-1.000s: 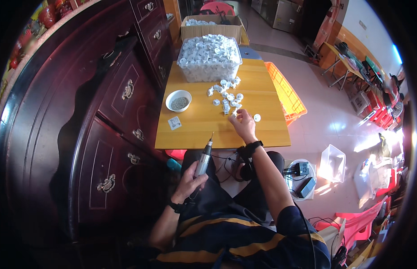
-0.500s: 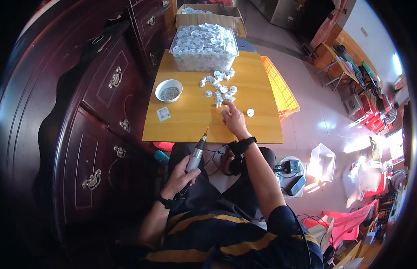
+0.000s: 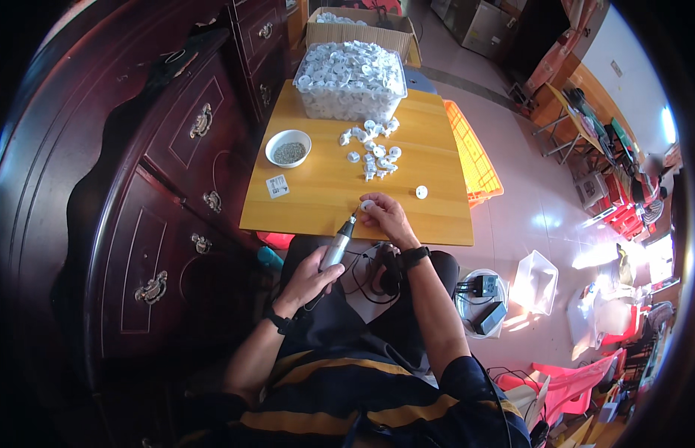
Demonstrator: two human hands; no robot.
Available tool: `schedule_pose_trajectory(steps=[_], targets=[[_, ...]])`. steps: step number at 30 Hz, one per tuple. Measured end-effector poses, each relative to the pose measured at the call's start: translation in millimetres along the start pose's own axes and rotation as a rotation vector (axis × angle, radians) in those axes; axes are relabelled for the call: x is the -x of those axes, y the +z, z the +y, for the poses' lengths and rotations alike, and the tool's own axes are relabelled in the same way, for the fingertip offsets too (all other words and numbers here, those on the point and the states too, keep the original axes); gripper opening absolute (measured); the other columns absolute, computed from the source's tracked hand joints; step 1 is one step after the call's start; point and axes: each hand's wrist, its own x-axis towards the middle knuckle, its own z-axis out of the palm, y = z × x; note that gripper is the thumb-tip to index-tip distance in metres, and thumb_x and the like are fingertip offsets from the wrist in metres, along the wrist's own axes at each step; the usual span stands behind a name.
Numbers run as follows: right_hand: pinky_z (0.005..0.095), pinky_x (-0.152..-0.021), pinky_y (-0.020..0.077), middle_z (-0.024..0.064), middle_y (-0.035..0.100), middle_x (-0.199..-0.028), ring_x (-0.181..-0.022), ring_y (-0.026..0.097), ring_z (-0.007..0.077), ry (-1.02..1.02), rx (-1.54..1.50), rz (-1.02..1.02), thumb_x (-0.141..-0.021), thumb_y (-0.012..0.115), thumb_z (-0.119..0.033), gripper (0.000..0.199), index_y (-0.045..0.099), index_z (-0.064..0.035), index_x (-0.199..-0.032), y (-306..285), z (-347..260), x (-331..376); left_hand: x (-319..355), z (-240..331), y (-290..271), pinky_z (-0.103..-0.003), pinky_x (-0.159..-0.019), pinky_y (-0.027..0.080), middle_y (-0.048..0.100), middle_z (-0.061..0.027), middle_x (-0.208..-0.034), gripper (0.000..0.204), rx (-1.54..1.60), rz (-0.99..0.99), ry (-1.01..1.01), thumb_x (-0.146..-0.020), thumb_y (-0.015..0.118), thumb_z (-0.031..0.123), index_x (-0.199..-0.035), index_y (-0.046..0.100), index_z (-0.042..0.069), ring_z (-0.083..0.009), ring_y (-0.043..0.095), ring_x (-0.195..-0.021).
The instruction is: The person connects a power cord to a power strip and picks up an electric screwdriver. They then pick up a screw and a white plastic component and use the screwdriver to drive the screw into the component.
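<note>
My left hand [image 3: 310,278] is closed round a silver-and-black electric screwdriver [image 3: 335,250], its tip tilted up toward the table's near edge. Between the fingers of my right hand [image 3: 387,216] is a small round white plastic part [image 3: 367,205], held close to the screwdriver's tip. Whether the tip touches it I cannot tell. A loose group of white plastic parts [image 3: 379,151] lies farther back on the yellow wooden table [image 3: 318,201]. One single white disc [image 3: 421,192] rests apart on the right. At the left stands a white bowl [image 3: 288,134] of small metal screws [image 3: 290,153].
A clear bin [image 3: 347,102] heaped with white parts stands at the table's far end, a cardboard box [image 3: 362,33] behind it. A flat square card [image 3: 277,187] lies near the bowl. Dark drawers [image 3: 168,246] line the left; an orange crate [image 3: 474,153] is at the right.
My right hand has come back from the group of parts toward the screwdriver tip, bringing a white plastic part. The screwdriver has shifted slightly rightward. The whole view has tilted a little.
</note>
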Motion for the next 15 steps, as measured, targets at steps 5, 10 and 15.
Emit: schedule_pose_trajectory(steps=[5,10,15], targets=[[0.0219,-0.065,0.0536,0.0042,0.068,-0.093,-0.071,0.065,0.0082,-0.038,-0.041,0.021,-0.090,0.067,-0.007,0.026,0.066,-0.0004,-0.114,0,12,-4,-7,-2,5,-0.023,-0.053,0.046,0.054,0.0007,-0.077,0.042,-0.005,0.020,-0.018,-0.094,0.065,0.027,-0.124,0.051,0.001,-0.0065,0.052,-0.059],[0.0220,-0.063,0.0535,0.0030,0.069,-0.087,-0.068,0.065,0.0081,-0.062,-0.017,0.100,-0.086,0.068,-0.006,0.024,0.069,-0.0016,-0.110,5,19,-6,-9,-5,6,-0.023,-0.053,0.047,0.056,0.0007,-0.078,0.041,-0.037,0.046,-0.042,-0.093,0.066,0.029,-0.122,0.053,0.003,-0.0063,0.053,-0.061],[0.0222,-0.064,0.0541,0.0028,0.070,-0.085,-0.068,0.066,0.0084,-0.068,0.051,0.144,-0.084,0.068,-0.005,0.026,0.071,-0.0023,-0.109,6,18,-6,-11,-2,5,-0.023,-0.053,0.047,0.056,0.0008,-0.077,0.040,-0.066,0.039,-0.035,-0.093,0.066,0.030,-0.120,0.054,0.003,-0.0065,0.053,-0.060]])
